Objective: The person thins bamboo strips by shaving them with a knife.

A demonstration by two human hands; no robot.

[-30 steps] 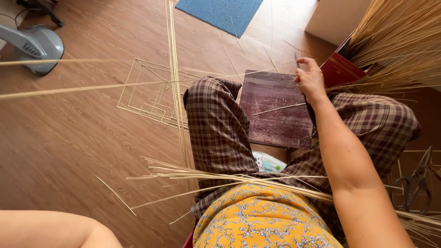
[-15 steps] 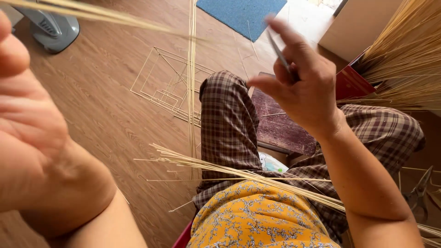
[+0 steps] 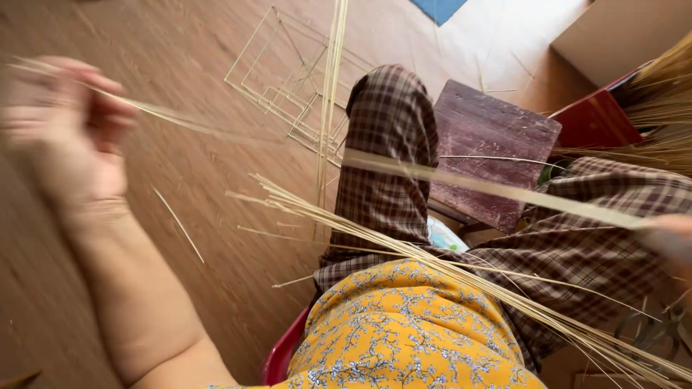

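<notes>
Crosswise, from upper left to far right, ran the long thin bamboo strip (image 3: 461, 180), passing above the checked-trousered knee (image 3: 393, 144) and the dark wooden block (image 3: 490, 144). Pinched at its left end by the blurred left hand (image 3: 68, 130), fingers curled shut around it; met at the other end by the right hand (image 3: 667, 230), mostly cut off at the frame edge, grip impossible to tell. Lay slanting across the lap below, a loose bundle of strips (image 3: 432, 259).
</notes>
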